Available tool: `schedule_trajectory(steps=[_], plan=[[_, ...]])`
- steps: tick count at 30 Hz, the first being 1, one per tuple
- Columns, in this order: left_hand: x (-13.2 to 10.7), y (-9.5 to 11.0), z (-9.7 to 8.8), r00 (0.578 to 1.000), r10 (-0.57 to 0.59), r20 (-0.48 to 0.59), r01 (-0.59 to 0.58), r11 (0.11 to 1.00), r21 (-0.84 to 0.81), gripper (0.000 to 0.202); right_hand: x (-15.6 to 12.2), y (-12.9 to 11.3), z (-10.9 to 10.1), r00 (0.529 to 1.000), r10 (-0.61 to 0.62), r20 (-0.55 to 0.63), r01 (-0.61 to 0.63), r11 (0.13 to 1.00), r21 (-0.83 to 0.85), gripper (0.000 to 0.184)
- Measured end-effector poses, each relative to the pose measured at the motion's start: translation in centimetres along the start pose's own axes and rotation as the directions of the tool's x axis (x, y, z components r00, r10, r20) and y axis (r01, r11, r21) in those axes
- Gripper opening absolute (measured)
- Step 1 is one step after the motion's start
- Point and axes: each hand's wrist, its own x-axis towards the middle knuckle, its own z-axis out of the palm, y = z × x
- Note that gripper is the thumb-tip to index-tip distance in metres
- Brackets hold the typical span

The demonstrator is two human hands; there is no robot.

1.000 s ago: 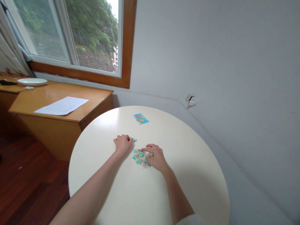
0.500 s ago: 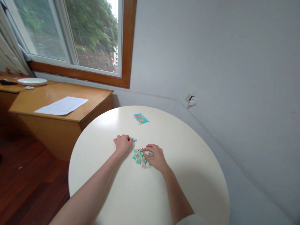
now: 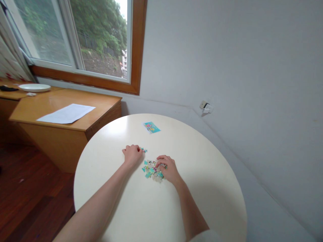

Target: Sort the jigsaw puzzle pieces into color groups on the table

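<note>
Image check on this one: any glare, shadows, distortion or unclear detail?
Head view: pale glare on the far left of the round table, toward the window; head view: a broad shadow on the table right of the right forearm; head view: the brown window frame leans, perhaps from lens distortion or camera tilt; head view: puzzle pieces by the right hand are too small to tell apart.

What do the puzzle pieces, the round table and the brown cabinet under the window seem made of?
Puzzle pieces: probably printed cardboard; thin, flat, some colored, some pale.
Round table: perhaps laminate or painted board; smooth cream, with glare.
Brown cabinet: wood or veneer, seemingly varnished; brown, softly shiny top.
</note>
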Motion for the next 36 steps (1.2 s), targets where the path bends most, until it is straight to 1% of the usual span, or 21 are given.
schedule_trajectory(steps=[6, 10, 13, 15, 20, 25, 30, 36], plan=[[0.03, -0.02, -0.01, 1.0, 0.002, 0.007, -0.002, 1.0, -0.014, 0.028, 0.13, 0.18, 0.21, 0.999, 0.001, -0.047, 0.001, 0.999, 0.045, 0.026], [0.15, -0.23, 0.3, 1.0, 0.008, -0.003, -0.008, 1.0, -0.009, 0.028, 0.2, 0.28, 0.18, 0.998, -0.019, -0.065, 0.023, 0.998, 0.052, 0.027], [0.24, -0.31, 0.46, 1.0, 0.009, -0.004, -0.009, 1.0, -0.016, 0.028, 0.17, 0.1, 0.12, 0.997, -0.032, -0.074, 0.035, 0.999, 0.03, 0.021], [0.27, -0.29, 0.49, 1.0, 0.003, -0.002, -0.003, 1.0, -0.023, 0.028, 0.12, -0.03, 0.14, 0.997, -0.027, -0.069, 0.027, 1.0, -0.005, 0.016], [0.32, -0.22, 0.5, 1.0, -0.011, -0.007, 0.011, 0.999, -0.032, 0.027, 0.03, 0.01, 0.32, 1.0, -0.003, -0.02, 0.001, 0.996, -0.094, 0.025], [0.32, -0.3, 0.61, 1.0, -0.007, -0.009, 0.007, 1.0, -0.026, 0.027, 0.12, 0.33, 0.3, 1.0, -0.004, 0.01, 0.005, 0.997, -0.077, 0.021], [0.26, -0.24, 0.51, 1.0, -0.007, -0.007, 0.007, 1.0, -0.028, 0.026, 0.19, 0.41, 0.3, 1.0, 0.004, 0.004, -0.004, 0.998, -0.058, 0.016], [0.19, -0.25, 0.48, 1.0, 0.0, -0.014, -0.001, 1.0, -0.024, 0.027, 0.3, 0.5, 0.37, 1.0, 0.02, 0.003, -0.02, 0.998, -0.053, 0.019]])
